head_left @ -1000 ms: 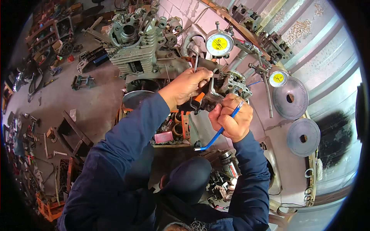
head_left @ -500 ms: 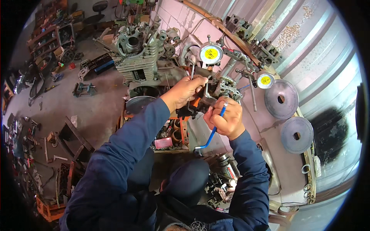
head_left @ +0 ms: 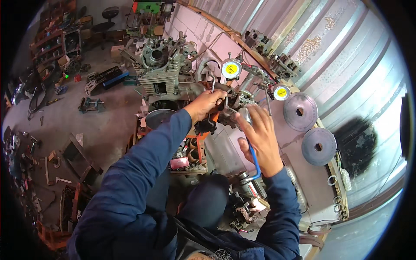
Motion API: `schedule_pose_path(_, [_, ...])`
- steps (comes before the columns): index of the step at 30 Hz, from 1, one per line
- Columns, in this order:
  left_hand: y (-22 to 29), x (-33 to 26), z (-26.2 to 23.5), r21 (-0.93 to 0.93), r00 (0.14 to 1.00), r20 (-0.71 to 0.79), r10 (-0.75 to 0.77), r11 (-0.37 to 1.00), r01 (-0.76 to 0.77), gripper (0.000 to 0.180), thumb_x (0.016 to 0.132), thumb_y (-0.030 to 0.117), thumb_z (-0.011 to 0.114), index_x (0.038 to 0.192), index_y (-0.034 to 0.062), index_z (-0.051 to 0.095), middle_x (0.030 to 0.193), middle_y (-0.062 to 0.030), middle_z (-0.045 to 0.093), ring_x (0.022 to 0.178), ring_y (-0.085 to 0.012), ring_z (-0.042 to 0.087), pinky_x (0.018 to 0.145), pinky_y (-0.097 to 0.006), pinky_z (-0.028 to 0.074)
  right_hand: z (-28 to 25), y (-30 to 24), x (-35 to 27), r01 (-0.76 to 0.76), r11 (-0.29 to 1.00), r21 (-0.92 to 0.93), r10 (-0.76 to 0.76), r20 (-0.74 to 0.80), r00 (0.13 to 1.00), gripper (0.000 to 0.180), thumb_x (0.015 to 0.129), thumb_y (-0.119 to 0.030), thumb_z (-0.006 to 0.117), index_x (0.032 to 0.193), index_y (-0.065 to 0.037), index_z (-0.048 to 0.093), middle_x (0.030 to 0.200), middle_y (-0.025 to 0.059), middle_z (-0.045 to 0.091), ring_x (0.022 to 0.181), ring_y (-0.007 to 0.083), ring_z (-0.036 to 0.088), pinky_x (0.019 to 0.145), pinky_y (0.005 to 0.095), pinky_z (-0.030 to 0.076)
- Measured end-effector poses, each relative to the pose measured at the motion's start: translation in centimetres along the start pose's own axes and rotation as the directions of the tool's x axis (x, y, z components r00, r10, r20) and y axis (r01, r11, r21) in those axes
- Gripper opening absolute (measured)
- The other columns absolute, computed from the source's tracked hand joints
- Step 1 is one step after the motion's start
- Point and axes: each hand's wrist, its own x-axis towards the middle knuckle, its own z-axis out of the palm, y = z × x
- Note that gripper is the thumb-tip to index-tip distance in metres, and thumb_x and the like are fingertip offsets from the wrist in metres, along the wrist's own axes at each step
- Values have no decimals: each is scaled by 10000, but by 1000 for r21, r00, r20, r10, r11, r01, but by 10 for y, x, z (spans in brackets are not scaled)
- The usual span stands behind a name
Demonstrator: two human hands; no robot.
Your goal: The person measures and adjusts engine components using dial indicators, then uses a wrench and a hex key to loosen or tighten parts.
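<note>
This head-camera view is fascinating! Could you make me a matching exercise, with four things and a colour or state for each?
Things
1. left hand
2. bent rod at the right hand
3. upper dial gauge
4. upper round disc

Colours and states
A. grey, with a hole in its middle
B. closed on a thin metal bar
C. blue
D. yellow-and-white face

Right pairs: 1-B; 2-C; 3-D; 4-A

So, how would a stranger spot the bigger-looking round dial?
Start at the ribbed metal wall on the right, then move left toward the left hand. Above and slightly right of that hand is the round dial with a white face and yellow centre. Its look-alike, the second dial, appears smaller and sits farther right.
</note>
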Motion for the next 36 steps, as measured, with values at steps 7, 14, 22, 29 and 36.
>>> schedule_pose_path(7, [5,-2,-2,-33,984,-172,48,998,-55,456,932,552,705,944,100,644,681,78,462,457,-24,328,393,-213,203,-38,-7,-26,-631,775,-26,595,368,715,178,961,-152,631,1063,-24,560,963,242,684,865,413,668,800,517,529])
schedule_pose_path(14, [11,16,-4,95,946,-98,309,949,-300,256,938,257,769,1064,43,706,892,20,675,678,-52,567,617,-219,440,-25,18,-21,-436,890,135,430,73,900,185,952,-111,636,1099,1,639,880,226,682,754,430,657,663,492,501])
schedule_pose_path(22, [10,39,-6,66,937,117,330,938,-339,383,922,148,774,1269,33,659,1188,-42,732,1127,-132,647,1033,-296,462,8,25,4,-436,900,12,432,-167,886,191,951,-128,639,1110,-38,699,853,181,686,700,391,659,608,471,508])
schedule_pose_path(29, [11,42,5,37,911,95,402,913,-407,299,906,141,796,1166,33,695,1115,-46,740,1042,-132,682,989,-290,505,21,39,13,-401,915,-35,392,-157,907,202,948,-172,640,1108,-67,703,841,171,685,701,399,666,609,486,524])
schedule_pose_path(36, [16,37,5,49,909,113,402,911,-409,382,909,137,793,1256,46,660,1179,-34,719,1062,-119,665,976,-284,503,9,41,22,-409,912,-16,407,-74,910,175,941,-183,648,1081,-101,713,845,173,685,714,405,668,610,502,520])
